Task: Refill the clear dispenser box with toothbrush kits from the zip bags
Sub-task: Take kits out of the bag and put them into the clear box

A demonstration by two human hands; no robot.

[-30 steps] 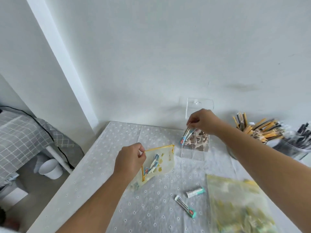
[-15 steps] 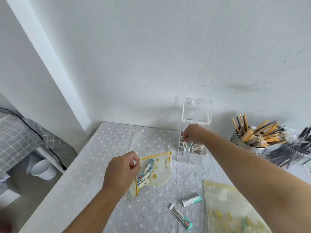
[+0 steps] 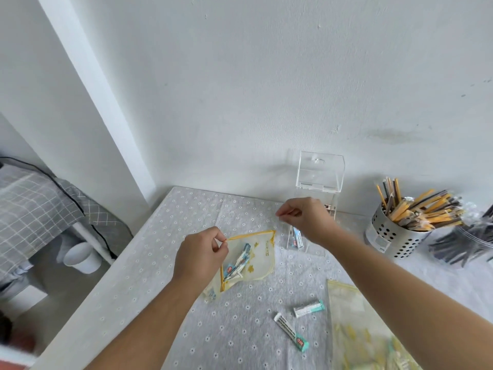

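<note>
Head view is showing the left hand (image 3: 200, 255) pinching the yellow zip edge of a small zip bag (image 3: 256, 260) between thumb and forefinger, the other fingers curling in. The bag is lying on the dotted grey tablecloth (image 3: 160, 249) with its mouth gaping, and several toothbrush kits (image 3: 237, 263) are sitting inside it. The right hand (image 3: 306, 220) is hovering just beyond the bag, in front of the clear dispenser box (image 3: 332, 209), its fingers curling and thumb meeting forefinger around nothing that shows. The box is standing near the wall with its lid (image 3: 320, 172) tipping up and back, and one kit (image 3: 297, 240) is showing through its lower front. Two loose tubes (image 3: 309, 308) are lying nearer the camera, beside a second zip bag (image 3: 354, 329). A perforated metal holder (image 3: 392, 236) full of sticks is standing to the right of the box.
</note>
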